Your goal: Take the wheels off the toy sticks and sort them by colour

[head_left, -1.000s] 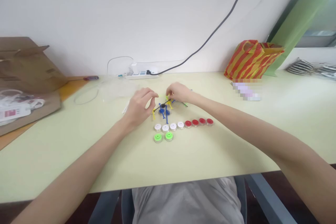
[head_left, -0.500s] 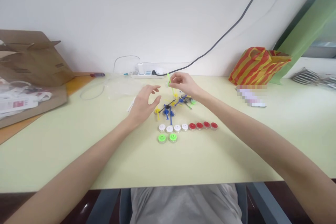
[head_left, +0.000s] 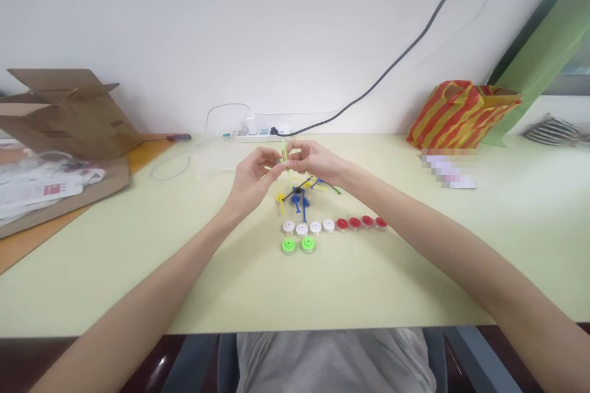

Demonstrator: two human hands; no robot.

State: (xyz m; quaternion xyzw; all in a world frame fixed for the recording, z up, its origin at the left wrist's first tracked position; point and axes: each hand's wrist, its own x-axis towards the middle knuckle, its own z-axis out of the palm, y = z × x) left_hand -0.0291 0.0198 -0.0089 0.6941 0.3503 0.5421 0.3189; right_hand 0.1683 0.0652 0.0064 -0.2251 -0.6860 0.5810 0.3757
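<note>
My left hand and my right hand meet above the middle of the table. Their fingertips pinch a thin bright green plastic stick, which stands nearly upright between them. Just below lie several blue plastic pieces with round hubs and thin stems, a yellow piece and thin black rods. Closer to me is a row of white discs and red discs with clear rims. Two green discs sit in front of that row.
A cardboard box and white packaging occupy the left side. Along the wall are a power strip, a screwdriver and a clear plastic bag. A red-and-yellow striped bag stands at the back right.
My right hand has moved left and slightly down with the green stick. My left hand has closed its open fingers onto it. The whole view has shifted slightly.
</note>
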